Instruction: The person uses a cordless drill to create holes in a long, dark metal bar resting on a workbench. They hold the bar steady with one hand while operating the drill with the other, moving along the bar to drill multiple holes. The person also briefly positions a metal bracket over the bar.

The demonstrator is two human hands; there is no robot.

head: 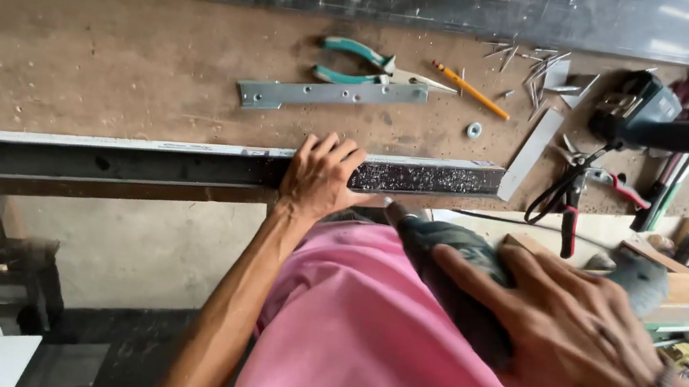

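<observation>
My left hand (318, 177) grips a long dark metal bar (194, 162) lying along the front edge of the brown workbench (119, 67); the fingers curl over its top. The bar is flecked with pale metal shavings to the right of the hand. My right hand (570, 324) holds a dark power drill (460, 270) against my pink shirt, index finger stretched along the body. The drill's tip points at the bar's front face, just right of my left hand.
On the bench lie teal-handled pliers (358, 63), a flat perforated metal strip (329, 94), an orange pencil (470, 90), a washer (474, 130), scattered screws (532, 68), black-and-red snips (570, 200) and another dark power tool (635, 105). Wood offcuts sit at right.
</observation>
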